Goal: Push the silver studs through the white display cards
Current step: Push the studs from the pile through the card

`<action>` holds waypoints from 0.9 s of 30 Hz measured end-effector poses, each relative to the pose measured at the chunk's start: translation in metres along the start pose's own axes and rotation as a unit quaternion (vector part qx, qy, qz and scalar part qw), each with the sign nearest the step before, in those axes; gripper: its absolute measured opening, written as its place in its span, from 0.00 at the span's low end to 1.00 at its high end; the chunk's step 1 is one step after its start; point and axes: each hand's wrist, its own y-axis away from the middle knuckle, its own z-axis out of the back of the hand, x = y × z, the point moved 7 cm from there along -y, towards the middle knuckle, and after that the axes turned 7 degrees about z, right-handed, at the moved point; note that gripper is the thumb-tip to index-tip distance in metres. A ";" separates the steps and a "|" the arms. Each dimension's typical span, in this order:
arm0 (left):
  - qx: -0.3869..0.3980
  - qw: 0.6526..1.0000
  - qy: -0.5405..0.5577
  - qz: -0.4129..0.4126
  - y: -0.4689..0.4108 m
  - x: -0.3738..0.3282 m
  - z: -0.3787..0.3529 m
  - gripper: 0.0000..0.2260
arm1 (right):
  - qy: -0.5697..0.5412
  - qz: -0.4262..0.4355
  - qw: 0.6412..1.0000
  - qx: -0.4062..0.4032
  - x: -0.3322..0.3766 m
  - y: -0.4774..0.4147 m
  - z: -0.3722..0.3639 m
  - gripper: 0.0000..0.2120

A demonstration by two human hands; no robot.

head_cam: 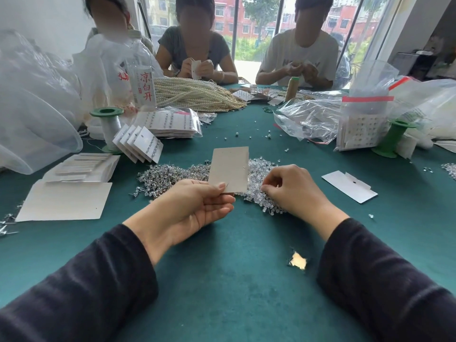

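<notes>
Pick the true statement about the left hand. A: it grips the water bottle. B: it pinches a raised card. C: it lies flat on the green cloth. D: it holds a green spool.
B: the left hand pinches the card by its lower edge, raised above the stud pile.

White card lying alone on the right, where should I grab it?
Probably its near corner, from your side. The white card lies flat on the green cloth, so only thin edges can be pinched, and that corner points toward you with bare cloth around it.
</notes>
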 end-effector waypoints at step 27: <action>-0.076 0.990 -0.089 -0.073 -0.001 0.001 -0.003 0.11 | -0.253 -0.053 0.960 -0.111 0.004 0.007 0.020 0.04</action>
